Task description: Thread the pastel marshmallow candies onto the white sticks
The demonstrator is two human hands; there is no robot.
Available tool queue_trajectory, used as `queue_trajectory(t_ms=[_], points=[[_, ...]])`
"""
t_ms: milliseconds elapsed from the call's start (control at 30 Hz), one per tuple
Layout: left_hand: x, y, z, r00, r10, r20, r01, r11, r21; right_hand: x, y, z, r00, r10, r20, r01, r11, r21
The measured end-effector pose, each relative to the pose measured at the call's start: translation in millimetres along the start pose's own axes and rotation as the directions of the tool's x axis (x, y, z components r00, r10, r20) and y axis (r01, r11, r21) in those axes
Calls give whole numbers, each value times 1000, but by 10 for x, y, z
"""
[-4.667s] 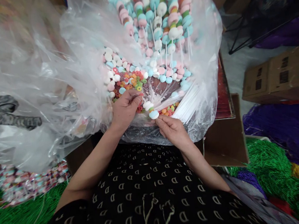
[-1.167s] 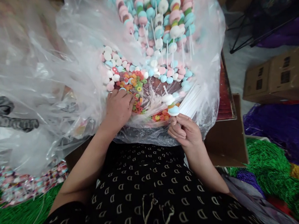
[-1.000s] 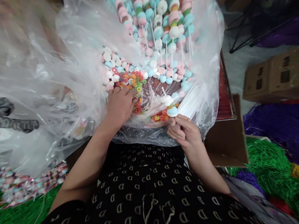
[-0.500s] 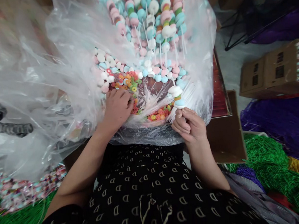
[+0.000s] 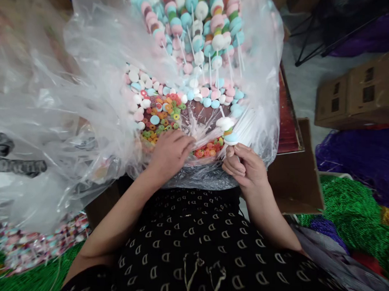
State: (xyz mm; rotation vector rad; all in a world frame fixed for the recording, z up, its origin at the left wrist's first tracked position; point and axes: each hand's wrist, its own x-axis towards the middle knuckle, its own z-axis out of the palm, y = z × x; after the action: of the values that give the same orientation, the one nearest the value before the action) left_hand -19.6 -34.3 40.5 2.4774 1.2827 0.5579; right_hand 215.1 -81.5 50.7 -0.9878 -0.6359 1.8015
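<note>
My right hand (image 5: 245, 163) is closed on a thin white skewer (image 5: 226, 128) threaded with white and light blue discs and small orange and green ring pieces. The skewer stands roughly upright, its bare tip above the pieces. My left hand (image 5: 169, 154) is over the near part of the coloured rings (image 5: 165, 114), its fingers bent together; what they hold, if anything, is hidden. More rings (image 5: 210, 148) lie between my hands. Behind are loose pastel discs (image 5: 208, 92) in pink, white and blue. A bundle of bare white sticks (image 5: 248, 124) lies beside the held skewer.
Filled skewers (image 5: 216, 20) are piled at the far side. Crumpled clear plastic (image 5: 89, 77) surrounds the work area. An open cardboard box (image 5: 297, 175) is at right, a closed box (image 5: 351, 89) beyond it. Green mesh (image 5: 350, 202) and purple mesh (image 5: 361, 163) lie on the right.
My left hand has moved right and nearer to me across the rings, uncovering more of them. My right hand stays almost in place with the skewer slightly lower.
</note>
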Motion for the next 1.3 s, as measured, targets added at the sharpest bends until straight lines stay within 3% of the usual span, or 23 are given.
queue_trajectory(t_ms=[100,200,300,367,500,600,700,800,967,1100,1200,1300], points=[[49,-241,-111,984,-165,-73,173,976,135,7,11,7,1000,-6,7,6,1000,9],[133,-370,-175,947,-321,-3,312,916,253,16,31,40,1000,0,23,-1,999,42],[196,-363,-183,915,-386,116,335,889,311,18,44,66,999,13,29,-14,999,45],[202,-351,-172,913,-390,118,342,891,298,14,50,66,1000,19,25,-19,999,29],[138,-421,-127,935,-355,0,353,931,93,-3,101,60,1000,24,19,-23,998,-52],[79,-478,-62,919,-383,-97,354,907,-229,-17,183,114,995,81,50,-72,985,-159],[51,-464,29,881,-454,-133,296,748,-594,-22,264,221,984,149,101,-117,956,-270],[47,-411,115,865,-489,-111,220,570,-791,-21,322,306,986,134,103,-91,934,-346],[46,-354,185,845,-529,-81,183,428,-885,-32,391,301,994,64,83,-23,909,-416],[52,-340,196,825,-559,-84,165,380,-910,-31,425,283,997,33,68,-1,902,-432],[51,-308,185,809,-573,-131,164,435,-885,-25,432,297,998,32,55,-4,894,-448],[33,-254,147,805,-554,-215,182,574,-799,-31,417,319,999,33,25,-18,892,-452]])
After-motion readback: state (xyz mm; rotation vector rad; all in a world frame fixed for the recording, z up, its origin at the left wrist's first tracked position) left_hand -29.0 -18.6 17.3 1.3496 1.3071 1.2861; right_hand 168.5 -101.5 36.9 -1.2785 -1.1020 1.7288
